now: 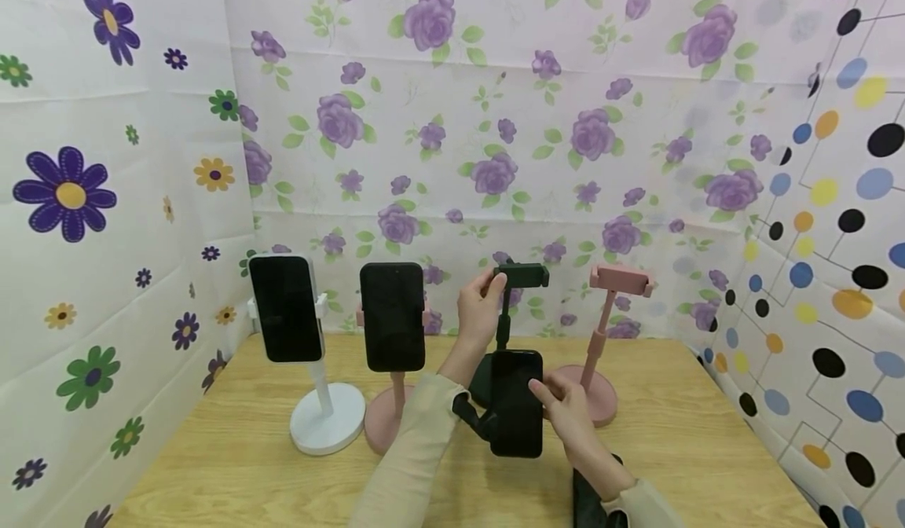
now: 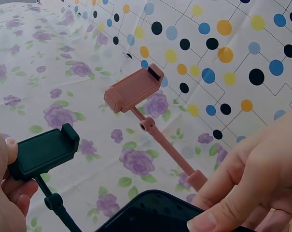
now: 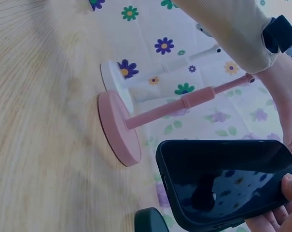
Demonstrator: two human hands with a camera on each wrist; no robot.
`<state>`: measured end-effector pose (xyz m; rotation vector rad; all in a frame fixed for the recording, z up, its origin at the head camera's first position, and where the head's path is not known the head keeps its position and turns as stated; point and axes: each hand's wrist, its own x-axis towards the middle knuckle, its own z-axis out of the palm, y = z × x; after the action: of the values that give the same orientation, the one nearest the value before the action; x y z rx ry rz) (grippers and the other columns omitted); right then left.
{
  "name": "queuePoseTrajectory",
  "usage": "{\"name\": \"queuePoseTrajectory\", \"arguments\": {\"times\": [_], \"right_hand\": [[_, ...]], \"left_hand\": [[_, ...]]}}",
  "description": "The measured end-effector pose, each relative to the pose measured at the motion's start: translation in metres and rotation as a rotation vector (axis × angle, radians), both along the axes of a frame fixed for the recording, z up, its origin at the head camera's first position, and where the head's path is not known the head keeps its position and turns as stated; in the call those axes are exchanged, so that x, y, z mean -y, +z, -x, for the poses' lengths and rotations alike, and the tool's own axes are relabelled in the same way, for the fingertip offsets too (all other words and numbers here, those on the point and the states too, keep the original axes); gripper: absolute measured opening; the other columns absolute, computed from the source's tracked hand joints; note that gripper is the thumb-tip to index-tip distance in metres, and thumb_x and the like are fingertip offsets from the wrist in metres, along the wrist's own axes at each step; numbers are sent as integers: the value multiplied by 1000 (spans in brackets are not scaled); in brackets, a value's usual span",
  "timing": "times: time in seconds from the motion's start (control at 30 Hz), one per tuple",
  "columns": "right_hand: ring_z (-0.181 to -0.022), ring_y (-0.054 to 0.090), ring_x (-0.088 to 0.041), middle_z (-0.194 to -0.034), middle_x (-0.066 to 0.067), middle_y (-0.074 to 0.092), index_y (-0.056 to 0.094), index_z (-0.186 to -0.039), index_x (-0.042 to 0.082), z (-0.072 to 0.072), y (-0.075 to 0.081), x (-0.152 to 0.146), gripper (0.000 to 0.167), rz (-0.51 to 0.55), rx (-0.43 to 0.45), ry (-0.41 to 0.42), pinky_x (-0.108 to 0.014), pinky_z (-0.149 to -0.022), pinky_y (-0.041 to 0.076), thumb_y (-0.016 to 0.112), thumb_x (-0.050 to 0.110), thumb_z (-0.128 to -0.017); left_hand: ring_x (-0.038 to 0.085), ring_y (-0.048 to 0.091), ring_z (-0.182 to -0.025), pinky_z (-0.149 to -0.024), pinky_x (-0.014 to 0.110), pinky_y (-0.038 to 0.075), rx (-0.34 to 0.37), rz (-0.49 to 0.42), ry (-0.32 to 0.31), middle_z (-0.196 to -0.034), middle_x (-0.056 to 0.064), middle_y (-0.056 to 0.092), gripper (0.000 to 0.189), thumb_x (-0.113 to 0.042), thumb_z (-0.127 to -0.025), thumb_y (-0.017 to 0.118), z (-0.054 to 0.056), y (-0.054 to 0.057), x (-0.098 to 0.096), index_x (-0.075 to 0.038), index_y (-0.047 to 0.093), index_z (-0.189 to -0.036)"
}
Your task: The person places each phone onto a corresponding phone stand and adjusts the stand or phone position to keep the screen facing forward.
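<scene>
My left hand [image 1: 479, 312] grips the left end of the dark green clamp [image 1: 522, 276] on top of a phone stand. In the left wrist view, the thumb lies on the edge of the green clamp [image 2: 47, 151] and fingers curl beneath it. A black smartphone [image 1: 514, 426] is in my right hand [image 1: 571, 418], upright in front of the green stand and below its clamp. The right thumb [image 3: 291, 187] lies on the front of the phone [image 3: 223, 179], with fingers behind it. The phone hides much of the green stand's base.
A white stand [image 1: 327, 419] and a pink stand [image 1: 385, 418] on the left each hold a black phone. Right of the green stand is another pink stand [image 1: 599, 339] with a bare clamp. Beneath my right forearm lies a dark flat object [image 1: 585, 500] on the wooden table [image 1: 233, 465].
</scene>
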<state>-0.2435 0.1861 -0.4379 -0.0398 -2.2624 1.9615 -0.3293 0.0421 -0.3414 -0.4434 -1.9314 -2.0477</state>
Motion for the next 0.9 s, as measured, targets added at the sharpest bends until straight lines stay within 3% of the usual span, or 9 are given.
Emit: {"name": "queuePoseTrajectory", "arguments": {"times": [0.17,0.3,0.47,0.53,0.63,0.7,0.77,0.9], "right_hand": [[-93,62,-11,-97,-2,70,66,-114,2,3,1,0,28,17,-23,-15,-32,-82,56,61,23,-96],[-88,59,-5,-93,4,67,66,-116,2,5,4,-1,32,20,-30,-33,-25,-80,54,64,26,-94],[-85,54,-4,-93,4,66,65,-120,0,4,8,-1,37,22,-35,-46,-23,-80,53,65,27,-93],[-88,57,-2,-100,3,70,65,-123,1,4,10,-1,38,29,-31,-48,-23,-82,54,65,26,-94],[-89,58,0,-101,4,70,64,-125,1,5,11,-3,39,41,-33,-46,-22,-82,54,64,25,-94],[-88,59,1,-96,9,70,64,-125,0,6,11,-3,39,54,-35,-49,-21,-81,54,64,24,-94],[-76,55,0,-80,11,64,64,-124,-1,7,12,-4,38,65,-40,-48,-19,-75,51,65,22,-94],[-53,37,-4,-58,11,43,66,-119,-2,8,13,-5,34,96,-48,-48,-18,-55,37,66,20,-93]], "left_hand": [[30,59,-99,-81,27,45,6,-2,-2,-109,20,64,34,-29,-100,54,1,0,0,-3,66,-119],[26,53,-84,-73,25,40,4,-3,-14,-100,25,61,30,-22,-101,53,2,2,0,5,65,-106],[17,45,-73,-67,24,37,-4,9,-18,-82,10,53,32,-19,-101,51,3,3,0,11,61,-100],[20,49,-77,-69,23,38,-9,4,-13,-83,8,55,33,-22,-101,52,2,3,-1,9,63,-104],[30,55,-87,-72,23,40,-18,-6,0,-94,17,61,33,-26,-100,53,-1,3,-1,3,66,-110],[38,55,-94,-75,25,41,-22,-10,4,-101,22,62,34,-28,-100,53,-1,2,-2,0,66,-114],[38,57,-98,-78,27,44,-20,-9,4,-105,24,62,35,-29,-100,53,-2,1,-2,-1,65,-118],[25,61,-101,-87,32,50,-10,-2,14,-110,19,64,39,-29,-100,53,-2,0,-1,-1,62,-126]]}}
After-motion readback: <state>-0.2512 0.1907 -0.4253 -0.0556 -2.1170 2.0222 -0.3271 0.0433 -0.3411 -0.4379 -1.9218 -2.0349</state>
